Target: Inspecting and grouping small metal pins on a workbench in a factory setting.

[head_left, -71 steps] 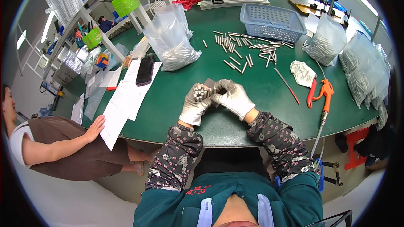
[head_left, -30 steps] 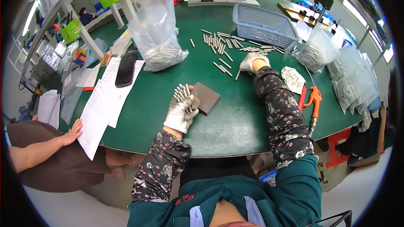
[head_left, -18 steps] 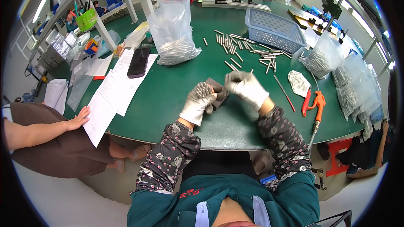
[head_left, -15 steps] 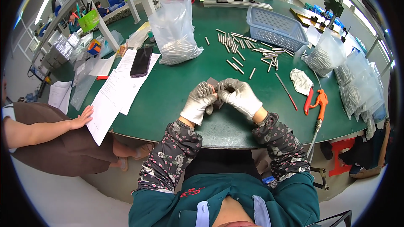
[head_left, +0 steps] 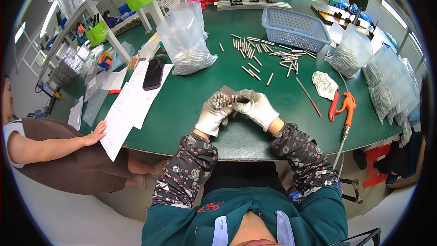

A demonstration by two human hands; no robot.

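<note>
Furthest out from the person's left hand [head_left: 212,117], a co-worker's hand [head_left: 97,133] rests flat on white paper sheets [head_left: 128,110] at the table edge, with a black phone [head_left: 154,73] lying on them farther back. The left hand, in a pale glove, is curled closed around a bundle of short metal pins [head_left: 220,100] whose ends stand up out of the fist. Touching it from the other side, the gloved right hand [head_left: 255,107] pinches at the bundle's top; how far its fingers are parted cannot be told, and a small dark card [head_left: 226,92] shows just behind the two hands. Beyond the right hand, loose pins [head_left: 265,56] are scattered before a blue basket [head_left: 295,28]; an orange air gun [head_left: 348,106] lies well off to its right. The judged risk: the upright pins sit loosely in the fist, so a slack grip or a nudge from the right hand could spill them onto the green table [head_left: 180,105]. Against the frame of a second ago, the right hand has come back from the scattered pins to the bundle.
</note>
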